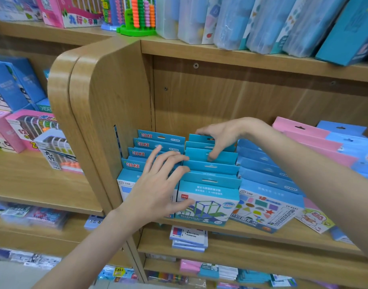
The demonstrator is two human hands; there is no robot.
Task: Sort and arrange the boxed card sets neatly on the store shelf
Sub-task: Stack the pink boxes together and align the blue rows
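Three rows of blue boxed card sets stand upright on a wooden shelf (251, 233). The left row (154, 138) bears red lettering, the middle row (210, 180) shows a cube frame on its front box, and the right row (268, 207) shows coloured shapes. My left hand (158, 188) lies flat with fingers spread over the front of the left row, fingertips touching the middle row's header tabs. My right hand (220, 138) reaches over the back of the middle row, with fingers curled on the tab tops and thumb pressing a tab. Neither hand has lifted a box.
Pink and blue boxes (316, 140) lean at the far right of the same shelf. A rounded wooden side panel (108, 105) closes the left end. Clear and blue cases (262, 24) stand on the shelf above. Stacked packs (189, 238) lie below, and abacus boxes (33, 130) fill the left unit.
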